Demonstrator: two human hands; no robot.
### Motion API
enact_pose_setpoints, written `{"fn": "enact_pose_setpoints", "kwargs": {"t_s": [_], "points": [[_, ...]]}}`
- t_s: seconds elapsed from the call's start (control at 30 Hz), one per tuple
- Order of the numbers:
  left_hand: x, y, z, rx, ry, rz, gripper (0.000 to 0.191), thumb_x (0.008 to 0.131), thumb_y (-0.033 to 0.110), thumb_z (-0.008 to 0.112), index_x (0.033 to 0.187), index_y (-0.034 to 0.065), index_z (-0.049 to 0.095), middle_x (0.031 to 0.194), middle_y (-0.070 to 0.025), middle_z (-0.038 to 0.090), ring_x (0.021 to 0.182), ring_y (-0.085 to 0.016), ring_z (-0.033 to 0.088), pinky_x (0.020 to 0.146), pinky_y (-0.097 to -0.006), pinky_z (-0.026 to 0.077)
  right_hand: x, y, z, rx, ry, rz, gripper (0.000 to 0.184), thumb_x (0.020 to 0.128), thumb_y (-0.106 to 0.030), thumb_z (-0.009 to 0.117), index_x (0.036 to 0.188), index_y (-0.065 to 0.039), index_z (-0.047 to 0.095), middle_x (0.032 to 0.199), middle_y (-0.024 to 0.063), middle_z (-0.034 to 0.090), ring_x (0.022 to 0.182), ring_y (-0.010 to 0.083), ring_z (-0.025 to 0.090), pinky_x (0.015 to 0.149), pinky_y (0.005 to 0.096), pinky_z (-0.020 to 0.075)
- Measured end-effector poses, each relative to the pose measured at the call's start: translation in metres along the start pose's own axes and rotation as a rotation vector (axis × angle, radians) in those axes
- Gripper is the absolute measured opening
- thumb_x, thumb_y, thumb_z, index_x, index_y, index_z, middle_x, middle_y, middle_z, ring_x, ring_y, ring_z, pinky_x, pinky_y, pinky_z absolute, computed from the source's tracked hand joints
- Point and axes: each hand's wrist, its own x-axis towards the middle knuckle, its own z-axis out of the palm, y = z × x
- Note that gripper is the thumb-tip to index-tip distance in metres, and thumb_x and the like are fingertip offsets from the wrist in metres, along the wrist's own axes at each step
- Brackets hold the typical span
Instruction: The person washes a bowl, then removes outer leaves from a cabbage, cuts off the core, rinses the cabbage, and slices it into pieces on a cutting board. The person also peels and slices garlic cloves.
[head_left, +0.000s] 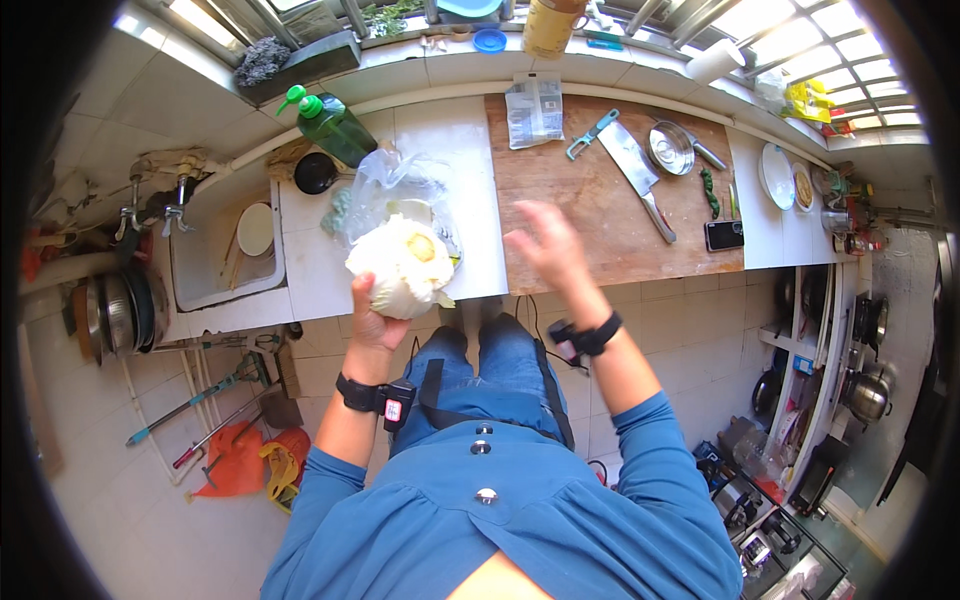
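Note:
My left hand (376, 319) grips a pale head of cabbage (405, 262) from below, its cut stem end facing up. Behind the cabbage lies a clear plastic bag (382, 180) on the white tiled counter. My right hand (551, 244), slightly blurred, is over the left edge of the wooden cutting board (585, 202), fingers apart and holding nothing. Farther back on the board are a cleaver (631, 166), a peeler (592, 135), a metal pan with a lid or shiny base (671, 148), a plastic packet (535, 112), a twisted green vegetable (709, 193) and a phone (724, 235).
A sink (225, 277) with a white bowl (256, 229) is at the left. Near it stand a green pump bottle (337, 131) and a small black pan (315, 173). Plates (776, 176) stand right of the board. A ledge with a yellow mug-like container (551, 30) runs behind.

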Motion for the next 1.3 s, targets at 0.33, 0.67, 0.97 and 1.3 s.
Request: {"fn": "enact_pose_setpoints", "kwargs": {"t_s": [0.33,0.67,0.97,1.3], "points": [[0.074,-0.141,0.048,0.196,0.114,0.033,0.102,0.078,0.015,0.072,0.151,0.0187,0.001,0.144,-0.0126,0.029,0.131,-0.029,0.036,0.103,-0.0456,0.042,0.005,0.258,-0.135,-0.826,-0.053,0.645,0.048,0.083,-0.007,0.053,0.13,-0.006,0.047,0.122,0.0189,0.057,0.111,0.0393,0.055,0.094,0.047,0.0455],[0.132,-0.227,0.043,0.531,0.393,0.191,0.108,0.077,0.019,0.074,0.152,0.0134,-0.004,0.148,-0.0204,0.021,0.135,-0.031,0.029,0.109,-0.0425,0.034,-0.02,0.236,-0.177,-0.455,-0.017,0.345,0.053,0.077,-0.009,0.061,0.128,-0.004,0.05,0.102,0.0194,0.061,0.09,0.0368,0.062,0.076,0.0455,0.0513],[0.12,-0.232,0.061,0.489,0.435,0.236,0.104,0.079,0.016,0.072,0.153,0.0139,-0.001,0.146,-0.0159,0.028,0.13,-0.028,0.035,0.107,-0.0398,0.036,-0.096,0.098,-0.164,0.459,-0.371,0.571,0.039,0.095,-0.024,0.059,0.127,-0.001,0.056,0.094,0.0078,0.066,0.082,0.0122,0.06,0.077,0.0271,0.0494],[0.122,-0.243,0.067,0.5,0.598,0.267,0.096,0.078,0.009,0.07,0.15,0.0088,0.007,0.139,-0.0163,0.035,0.125,-0.027,0.041,0.102,-0.0374,0.04,-0.087,0.06,-0.162,0.004,-0.465,0.355,0.039,0.096,-0.032,0.054,0.126,-0.008,0.055,0.102,0.0197,0.067,0.091,0.0382,0.066,0.076,0.0419,0.0533]]}}
